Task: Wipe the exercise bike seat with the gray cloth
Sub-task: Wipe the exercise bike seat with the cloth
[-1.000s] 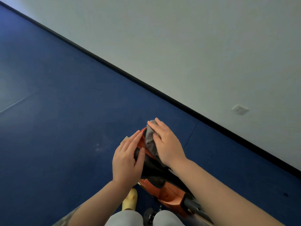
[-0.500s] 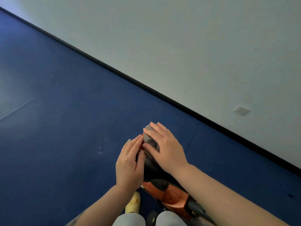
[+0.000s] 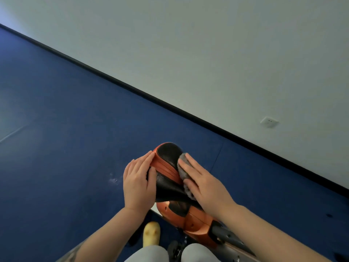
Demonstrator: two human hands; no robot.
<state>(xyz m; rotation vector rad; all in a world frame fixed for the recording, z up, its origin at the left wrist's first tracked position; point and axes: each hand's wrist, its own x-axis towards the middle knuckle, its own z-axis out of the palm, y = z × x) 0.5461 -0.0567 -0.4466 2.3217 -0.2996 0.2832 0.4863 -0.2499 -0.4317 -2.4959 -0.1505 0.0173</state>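
Observation:
The exercise bike seat [image 3: 168, 163], black perforated with orange stripes, sits low in the middle of the view, its far end bare. My left hand [image 3: 138, 183] lies flat against the seat's left side, fingers together, holding it steady. My right hand [image 3: 204, 183] presses the gray cloth [image 3: 182, 167] onto the seat's right side. Only the cloth's far and left edges show from under my fingers.
The bike's orange body [image 3: 190, 220] and grey post run down to the lower right. Blue carpet [image 3: 66, 138] surrounds the bike. A white wall with a black skirting board [image 3: 170, 105] and a socket [image 3: 269, 121] stands behind. My yellow shoe [image 3: 151, 234] is below the seat.
My right hand has slid the cloth from the seat's far end and top over to its right side, which uncovered the top of the seat. My left hand stays on the left side.

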